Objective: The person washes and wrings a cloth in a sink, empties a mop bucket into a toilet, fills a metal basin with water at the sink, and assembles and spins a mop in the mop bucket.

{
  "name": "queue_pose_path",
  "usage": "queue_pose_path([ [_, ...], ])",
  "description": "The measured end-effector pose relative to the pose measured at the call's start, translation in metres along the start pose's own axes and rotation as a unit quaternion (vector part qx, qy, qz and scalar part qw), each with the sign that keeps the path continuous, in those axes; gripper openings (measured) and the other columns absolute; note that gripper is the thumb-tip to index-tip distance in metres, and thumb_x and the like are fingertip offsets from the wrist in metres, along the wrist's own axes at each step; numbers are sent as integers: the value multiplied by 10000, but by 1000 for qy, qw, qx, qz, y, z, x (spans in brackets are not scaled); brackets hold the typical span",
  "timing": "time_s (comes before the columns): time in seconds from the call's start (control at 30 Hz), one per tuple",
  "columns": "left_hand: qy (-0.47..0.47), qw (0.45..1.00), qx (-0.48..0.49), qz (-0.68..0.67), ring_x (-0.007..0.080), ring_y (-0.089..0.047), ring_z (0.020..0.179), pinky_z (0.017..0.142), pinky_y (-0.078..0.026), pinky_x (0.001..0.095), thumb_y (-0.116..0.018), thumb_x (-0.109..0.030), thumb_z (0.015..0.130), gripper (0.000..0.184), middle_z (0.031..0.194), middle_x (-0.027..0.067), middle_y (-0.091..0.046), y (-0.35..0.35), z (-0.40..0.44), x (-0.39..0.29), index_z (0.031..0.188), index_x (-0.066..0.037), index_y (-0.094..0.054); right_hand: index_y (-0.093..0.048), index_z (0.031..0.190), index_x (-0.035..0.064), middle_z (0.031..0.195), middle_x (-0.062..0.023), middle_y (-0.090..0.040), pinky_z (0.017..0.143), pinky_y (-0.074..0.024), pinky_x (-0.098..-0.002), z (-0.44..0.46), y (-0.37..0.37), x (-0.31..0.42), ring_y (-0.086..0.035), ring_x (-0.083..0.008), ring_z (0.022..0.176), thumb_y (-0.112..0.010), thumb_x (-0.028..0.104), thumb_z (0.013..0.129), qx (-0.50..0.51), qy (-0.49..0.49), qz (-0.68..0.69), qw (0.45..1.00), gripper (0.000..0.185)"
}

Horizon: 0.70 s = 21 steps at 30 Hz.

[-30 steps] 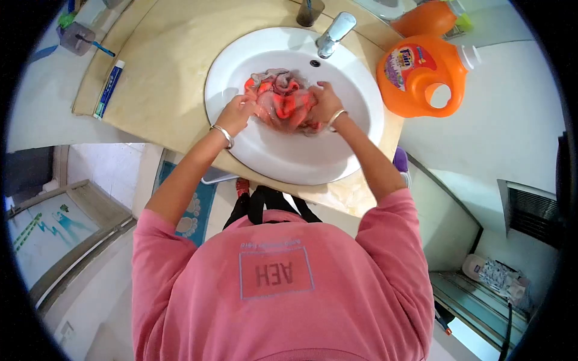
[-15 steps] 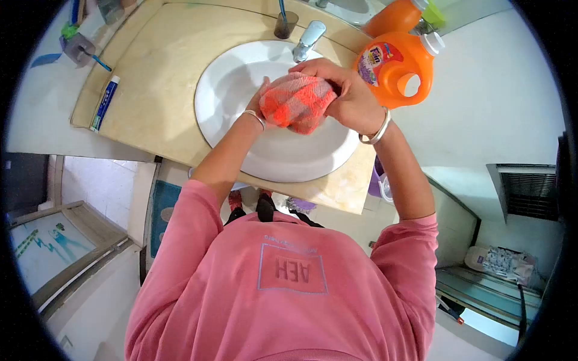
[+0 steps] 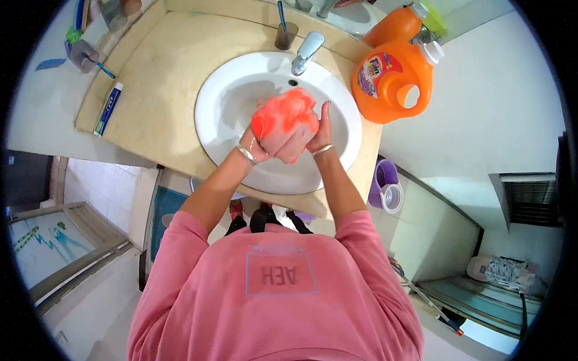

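A bunched orange and greyish-pink towel [image 3: 286,123] is held over the white sink [image 3: 211,114], between my two hands. My left hand [image 3: 255,144] grips it from the left and below, with most of its fingers hidden by the fabric. On the other side my right hand [image 3: 321,133] cups the towel, its thumb pointing up along the edge and its other fingers largely covered. Behind the towel stands the chrome faucet [image 3: 308,53], apart from both hands. I cannot see any water running from it.
Two orange detergent jugs stand right of the sink, the nearer jug [image 3: 388,81] close to its rim. A dark cup [image 3: 286,36] holding a toothbrush is left of the faucet. A toothpaste tube [image 3: 108,109] lies on the counter's left. A purple bucket [image 3: 380,186] sits below right.
My right hand has come down from the top of the towel to its lower right side. The towel has turned and looks more rounded, slightly lower in view.
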<state>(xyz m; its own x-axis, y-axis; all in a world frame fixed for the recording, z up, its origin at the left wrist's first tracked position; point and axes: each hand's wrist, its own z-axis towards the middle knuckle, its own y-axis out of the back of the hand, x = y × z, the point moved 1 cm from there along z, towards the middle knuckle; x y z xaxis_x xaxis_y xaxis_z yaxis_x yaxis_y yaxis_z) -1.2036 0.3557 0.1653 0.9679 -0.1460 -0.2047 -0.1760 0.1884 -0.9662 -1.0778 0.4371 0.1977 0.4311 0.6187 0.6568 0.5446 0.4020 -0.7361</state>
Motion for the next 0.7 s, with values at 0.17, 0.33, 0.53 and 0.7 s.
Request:
queue_pose_path([
  [0.17, -47, 997, -5, 56, 230, -398, 1148, 963, -315, 391, -279, -658, 778, 699, 1265, 46, -411, -3, -7, 12, 1253, -151, -362, -337, 1245, 5, 1290, -150, -355, 988, -272, -421, 9, 15, -1, -343, -297, 1186, -355, 723, 700, 12, -4, 82, 997, 902],
  [0.33, 55, 886, 34, -459, 230, -379, 1162, 970, -303, 381, -236, -663, 785, 714, 1280, 47, -391, -29, -9, 13, 1268, -147, -337, -397, 1198, 14, 1242, -137, -414, 957, -313, -427, 19, 27, -1, -395, -292, 1137, -363, 675, 739, 8, 34, 83, 996, 805],
  [0.53, -17, 999, 13, -26, 191, -376, 1163, 988, -287, 338, -280, -596, 822, 652, 1288, 42, -376, -13, 7, 11, 1282, -136, -315, -527, 991, 30, 1012, -130, -564, 844, -418, -393, 40, 29, 10, -530, -263, 942, -424, 417, 843, 50, 47, 108, 992, 427],
  [0.7, 112, 978, -29, 174, 154, -417, 1108, 961, -316, 304, -507, -285, 845, 485, 1230, 72, -419, -8, 7, -9, 1236, -47, -347, -539, 823, 54, 768, -92, -584, 700, -470, -333, 44, -8, 35, -560, -214, 738, -460, 194, 832, 33, -69, 27, 997, 161],
])
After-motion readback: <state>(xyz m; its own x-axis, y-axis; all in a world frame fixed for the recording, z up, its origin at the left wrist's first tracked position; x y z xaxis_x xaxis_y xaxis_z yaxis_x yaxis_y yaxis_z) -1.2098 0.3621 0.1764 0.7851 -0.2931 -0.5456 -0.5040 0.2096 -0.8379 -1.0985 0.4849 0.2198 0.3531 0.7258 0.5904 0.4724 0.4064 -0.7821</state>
